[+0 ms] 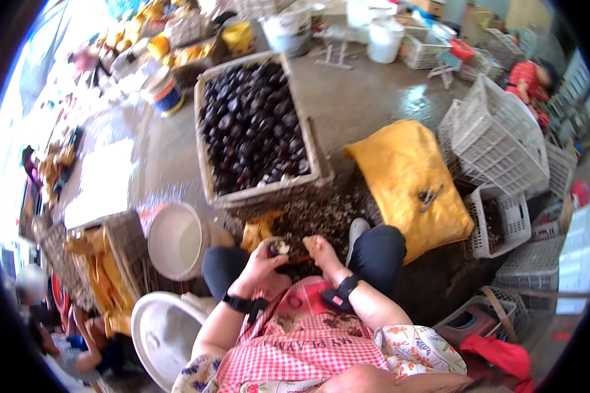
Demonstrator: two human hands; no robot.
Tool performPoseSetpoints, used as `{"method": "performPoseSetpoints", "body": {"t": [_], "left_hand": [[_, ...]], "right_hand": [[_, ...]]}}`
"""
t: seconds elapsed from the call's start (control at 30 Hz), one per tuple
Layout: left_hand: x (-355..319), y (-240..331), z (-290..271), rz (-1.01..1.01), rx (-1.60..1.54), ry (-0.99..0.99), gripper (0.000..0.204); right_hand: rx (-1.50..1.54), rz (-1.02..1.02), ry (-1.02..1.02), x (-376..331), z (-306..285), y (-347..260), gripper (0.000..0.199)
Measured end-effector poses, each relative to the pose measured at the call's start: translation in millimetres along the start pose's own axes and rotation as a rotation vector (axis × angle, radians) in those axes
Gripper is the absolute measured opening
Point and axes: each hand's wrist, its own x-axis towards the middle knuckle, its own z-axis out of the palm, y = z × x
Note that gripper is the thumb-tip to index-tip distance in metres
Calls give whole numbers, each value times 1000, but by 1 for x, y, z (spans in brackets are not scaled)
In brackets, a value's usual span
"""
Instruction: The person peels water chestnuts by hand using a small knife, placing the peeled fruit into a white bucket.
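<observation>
In my left hand (pixel 265 255) is a partly peeled water chestnut (pixel 281 247), white flesh showing beside dark skin. The fingers curl round it. My right hand (pixel 322 253) is close by on the right, its fingers closed; whatever they grip is too small and blurred to make out. Both hands are over my lap, above a red checked apron (pixel 301 327). Just ahead stands a large crate (pixel 204 171) heaped with dark, shiny water chestnuts (pixel 252 124). Dark and white peelings (pixel 334 219) lie scattered between the crate and my feet.
A stuffed yellow sack (pixel 410 177) with a small tool on top lies to the right, beside stacked white plastic crates (pixel 498 131). At left are a white bucket (pixel 177 239) and a pale round tub (pixel 160 334). Another person (pixel 526 82) is at far right.
</observation>
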Motion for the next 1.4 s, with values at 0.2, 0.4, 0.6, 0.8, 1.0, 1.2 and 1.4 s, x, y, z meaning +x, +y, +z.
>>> {"method": "performPoseSetpoints", "body": {"t": [0.2, 0.4, 0.6, 0.8, 1.0, 1.2, 1.4], "left_hand": [[-8, 15, -6, -38, -72, -48, 54], [-7, 8, -1, -6, 25, -39, 51], [-26, 9, -8, -141, -303, -87, 43], [-15, 2, -13, -58, -147, 29, 47], [-18, 27, -11, -119, -141, -25, 48], [-11, -3, -14, -44, 99, -29, 50], [-2, 6, -3, -56, -78, -114, 47]], "right_hand": [[-144, -258, -48, -16, 14, -42, 35], [-532, -551, 4, -14, 21, -59, 56], [-560, -283, 175, 30, -5, 9, 64], [-159, -136, 13, 28, 13, 18, 51], [-331, -290, 23, 6, 21, -40, 57], [-95, -192, -73, 20, 14, -15, 49], [-521, -204, 132, 26, -12, -27, 69]]}}
